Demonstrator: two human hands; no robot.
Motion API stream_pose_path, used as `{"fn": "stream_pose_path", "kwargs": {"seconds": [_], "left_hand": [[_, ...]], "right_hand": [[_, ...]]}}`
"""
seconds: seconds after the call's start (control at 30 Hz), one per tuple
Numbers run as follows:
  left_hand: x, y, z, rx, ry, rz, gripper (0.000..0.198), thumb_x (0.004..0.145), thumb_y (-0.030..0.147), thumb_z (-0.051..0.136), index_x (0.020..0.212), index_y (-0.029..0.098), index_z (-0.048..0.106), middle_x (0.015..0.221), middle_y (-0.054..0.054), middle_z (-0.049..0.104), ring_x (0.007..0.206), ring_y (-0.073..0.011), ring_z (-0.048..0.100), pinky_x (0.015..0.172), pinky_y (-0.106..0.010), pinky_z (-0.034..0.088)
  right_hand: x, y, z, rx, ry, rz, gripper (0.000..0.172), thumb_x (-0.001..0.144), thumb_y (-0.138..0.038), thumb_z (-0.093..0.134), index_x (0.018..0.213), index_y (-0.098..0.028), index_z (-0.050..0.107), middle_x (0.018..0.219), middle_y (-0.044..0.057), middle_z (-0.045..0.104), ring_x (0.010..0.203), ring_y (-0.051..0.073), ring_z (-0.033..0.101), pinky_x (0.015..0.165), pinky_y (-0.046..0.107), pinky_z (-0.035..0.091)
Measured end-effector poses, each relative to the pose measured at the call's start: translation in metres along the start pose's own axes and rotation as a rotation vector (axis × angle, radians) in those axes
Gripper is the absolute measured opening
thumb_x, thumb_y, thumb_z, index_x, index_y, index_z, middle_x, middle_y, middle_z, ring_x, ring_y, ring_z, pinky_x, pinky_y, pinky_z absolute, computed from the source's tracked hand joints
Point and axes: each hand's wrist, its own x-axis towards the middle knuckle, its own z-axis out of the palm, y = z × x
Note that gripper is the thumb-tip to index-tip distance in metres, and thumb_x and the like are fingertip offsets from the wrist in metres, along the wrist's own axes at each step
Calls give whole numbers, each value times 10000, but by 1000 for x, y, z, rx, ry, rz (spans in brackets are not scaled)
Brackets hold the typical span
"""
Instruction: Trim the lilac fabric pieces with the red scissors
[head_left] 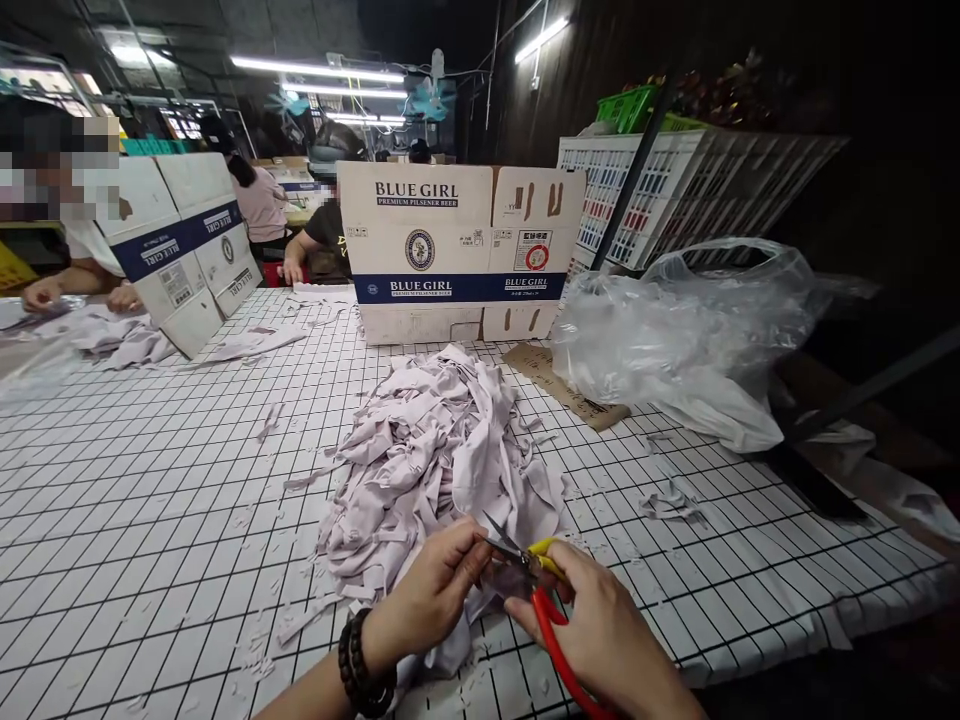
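Observation:
My right hand (600, 615) grips a pair of scissors (550, 625) with one red and one yellow handle, its blades parted and pointing up and to the left. Close by the blades, my left hand (442, 580) pinches the edge of a pale lilac piece of fabric, with a dark beaded bracelet (354, 660) on that wrist. Beyond both hands rises a heap of pale lilac fabric pieces (420, 450), crumpled over one another. What lies right between the blades is too small to make out.
Small scraps (671, 503) are strewn over the grid-patterned tabletop (187, 500). An upright cardboard box (461, 250) stands behind the heap, with brown cardboard (574, 385) and a clear plastic bag (682, 320) at right. Another box (184, 245) stands left, near a co-worker's hands (45, 293).

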Motion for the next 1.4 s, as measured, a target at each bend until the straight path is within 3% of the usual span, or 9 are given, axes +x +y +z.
{"fn": "stream_pose_path", "kwargs": {"seconds": [0.33,0.97,1.4], "left_hand": [[-3,-8,-2,29,-13,31,302,1011,338,349,788,184,483,757,-3,477,705,-143,451,667,-251,358],[-3,-2,-5,-118,-35,-31,359,994,410,383,816,162,572,788,-23,528,743,-152,489,702,-250,398],[-4,-3,-8,-211,-27,-102,356,970,431,437,832,154,614,783,-25,546,741,-153,501,707,-253,409]], "right_hand": [[3,-7,-1,-54,-41,16,189,729,-375,666,749,-254,522,785,12,661,718,216,612,620,303,441],[3,-8,2,-158,-35,-4,276,737,-403,613,588,-233,455,537,-25,546,508,144,462,493,249,333],[5,0,11,-1,-32,-69,349,763,-354,601,537,-230,366,485,-47,435,463,112,363,449,238,270]]}}
